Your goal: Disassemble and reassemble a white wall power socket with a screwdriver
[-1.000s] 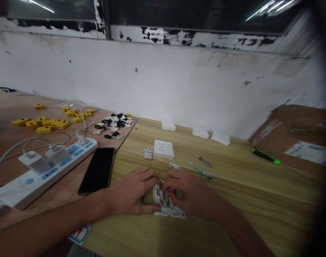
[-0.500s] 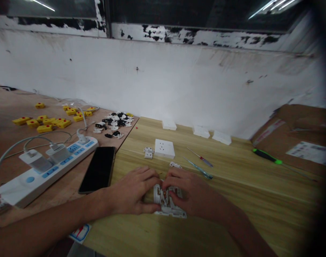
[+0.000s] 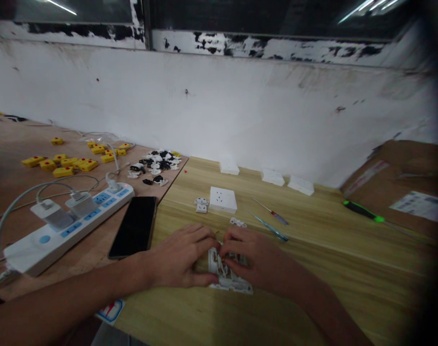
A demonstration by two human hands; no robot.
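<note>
We have the open white housing (image 3: 230,284) flat on the bench (image 3: 183,317), directly under our fingers, open side up, presumably for access. Our left hand (image 3: 183,257) grips its left side between widely parted thumb and fingers, probably to prevent sliding. Our right hand (image 3: 258,254) curls over the interior, thumb and fingertips nearly together; we cannot tell what they pinch. Just beyond the fingers lies a small white part (image 3: 238,222); farther right, a teal screwdriver (image 3: 273,228) lies, likely for easy reach.

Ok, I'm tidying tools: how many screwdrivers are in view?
3: purple screwdriver and teal screwdriver right of the white socket; green-and-black screwdriver beside the cardboard box.
</note>
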